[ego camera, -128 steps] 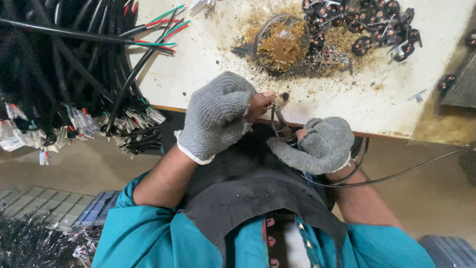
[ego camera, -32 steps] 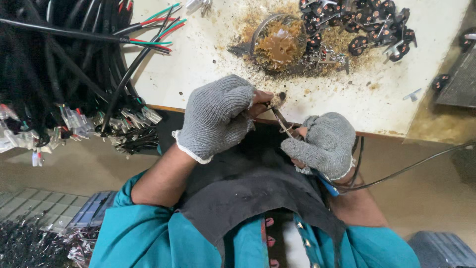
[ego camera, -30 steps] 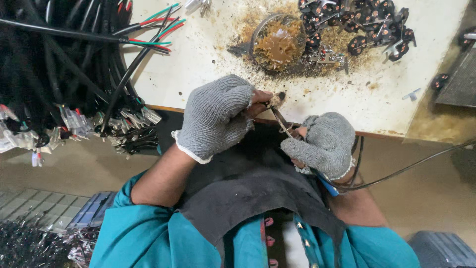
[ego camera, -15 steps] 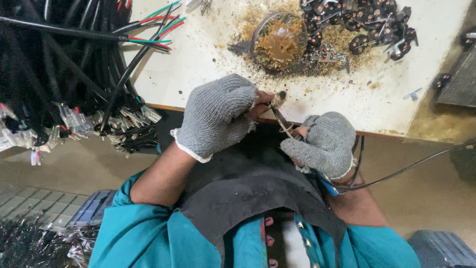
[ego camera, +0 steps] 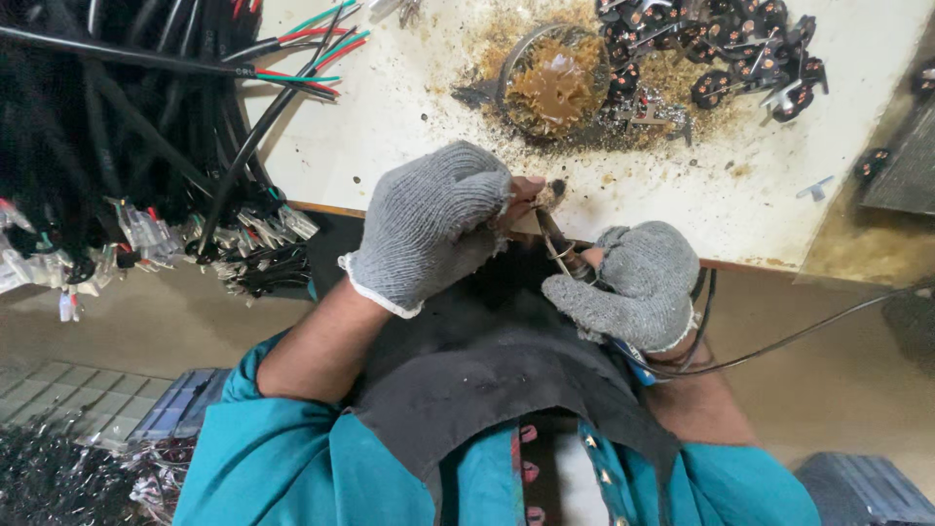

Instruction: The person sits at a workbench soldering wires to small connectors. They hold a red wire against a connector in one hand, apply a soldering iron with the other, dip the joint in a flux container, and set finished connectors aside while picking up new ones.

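Observation:
My left hand (ego camera: 429,224), in a grey knit glove with bare fingertips, pinches a small dark part (ego camera: 555,189) just above the table's front edge. My right hand (ego camera: 633,282), gloved the same way, grips a thin soldering iron (ego camera: 557,245) whose tip angles up to that part. The iron's black cord (ego camera: 799,336) runs off to the right. Both hands work over a dark apron on my lap. What the part looks like is hidden by my fingers.
A white stained table (ego camera: 390,127) carries a round tin of brown flux (ego camera: 555,83) and a heap of small black parts (ego camera: 721,49). Black cables with coloured wires and connectors (ego camera: 146,146) hang at left. More wire ends (ego camera: 58,477) lie bottom left.
Little has moved. My hands stay together at the table edge, with the iron tip kept at the pinched part; the view shifted slightly.

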